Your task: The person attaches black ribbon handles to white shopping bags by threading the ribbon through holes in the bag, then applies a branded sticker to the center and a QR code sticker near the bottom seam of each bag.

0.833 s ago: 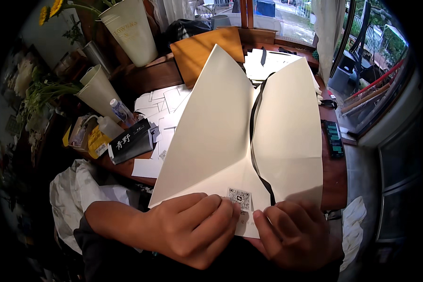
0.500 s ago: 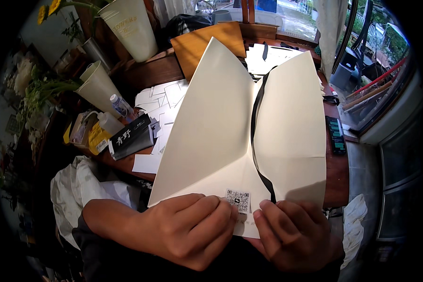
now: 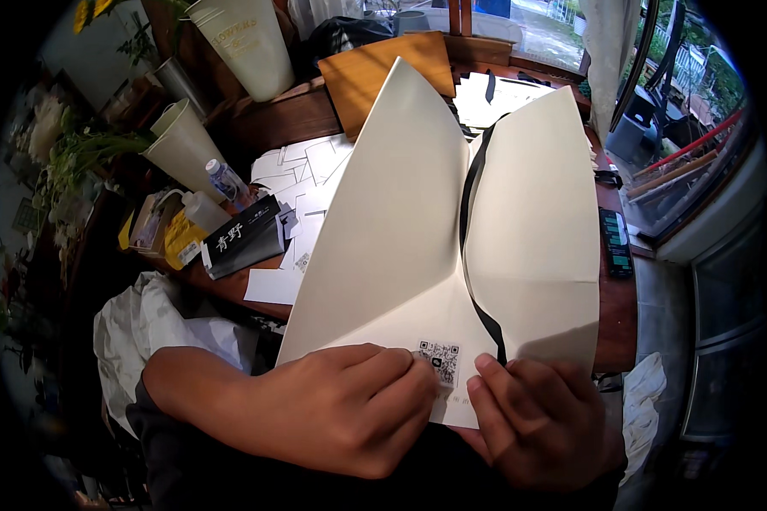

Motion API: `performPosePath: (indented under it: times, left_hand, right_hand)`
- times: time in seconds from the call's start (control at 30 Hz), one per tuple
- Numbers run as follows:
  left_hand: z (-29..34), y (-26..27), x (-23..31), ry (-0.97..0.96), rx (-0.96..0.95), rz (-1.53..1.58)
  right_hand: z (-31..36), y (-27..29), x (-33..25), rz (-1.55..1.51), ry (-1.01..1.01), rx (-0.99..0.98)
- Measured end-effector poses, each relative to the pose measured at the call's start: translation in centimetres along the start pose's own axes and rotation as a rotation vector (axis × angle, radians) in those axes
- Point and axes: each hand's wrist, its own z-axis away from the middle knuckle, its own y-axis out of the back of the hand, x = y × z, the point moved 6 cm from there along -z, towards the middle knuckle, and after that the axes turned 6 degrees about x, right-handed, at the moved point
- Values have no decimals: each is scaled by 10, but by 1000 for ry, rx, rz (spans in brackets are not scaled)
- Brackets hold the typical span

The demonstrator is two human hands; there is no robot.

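A large cream paper sheet [image 3: 400, 221], folded into two upright flaps with a black edge along the central gap, stands over the wooden table [image 3: 273, 119]. A small square printed code sits near its lower edge. My left hand [image 3: 341, 417] grips the sheet's bottom left part, fingers pressed on the paper beside the code. My right hand [image 3: 541, 422] pinches the bottom right part, with the thumb on top.
Several white paper slips [image 3: 302, 170] lie on the table. A black box [image 3: 243, 243], small plastic bottles [image 3: 226, 183] and cream flower buckets [image 3: 183, 145] stand at the left. A brown board [image 3: 375, 72] is at the back, a dark remote-like object [image 3: 614, 243] at the right edge.
The sheet has shifted slightly up and away in the view. Both hands keep the same grip at its bottom edge.
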Motion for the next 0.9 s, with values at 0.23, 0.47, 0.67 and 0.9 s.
performPosePath:
  times: [0.23,0.47,0.67,0.9]
  left_hand:
    - [-2,8,-13,65,-166,124]
    - [3,-7,4,69,-227,300]
    - [15,4,-13,179,-142,213]
    - [51,57,-25,-5,320,329]
  right_hand:
    - [0,2,-1,24,-6,-14]
    - [1,1,0,71,4,-7]
    - [0,3,-2,76,-2,-33]
    - [6,6,-2,82,-8,18]
